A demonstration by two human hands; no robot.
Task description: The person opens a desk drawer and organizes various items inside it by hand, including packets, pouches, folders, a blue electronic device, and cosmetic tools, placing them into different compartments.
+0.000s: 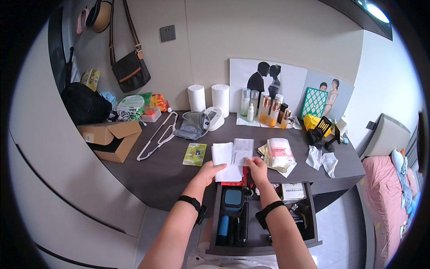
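Note:
My left hand [209, 173] grips folded white paper [222, 156], thumb on top, above the front edge of the dark desk. My right hand [258, 169] pinches a smaller white paper piece [244, 144] that overlaps the first one's right side. Beneath them an open drawer [242, 251] holds a dark case with a blue top [233, 197], a blue cylinder [223, 226] and a white printed box [293, 191]. A red packet [234, 183] shows at the drawer's back, partly hidden by the papers. Left of the papers lies a green printed card [195, 154].
Right of my hands sits a plastic-wrapped white pack [281, 153] on flat packets. Behind stand cosmetic bottles [264, 109] and two white paper rolls [220, 100]. A blood pressure monitor [214, 118], a white hanger [157, 136] and an open cardboard box [124, 134] occupy the left.

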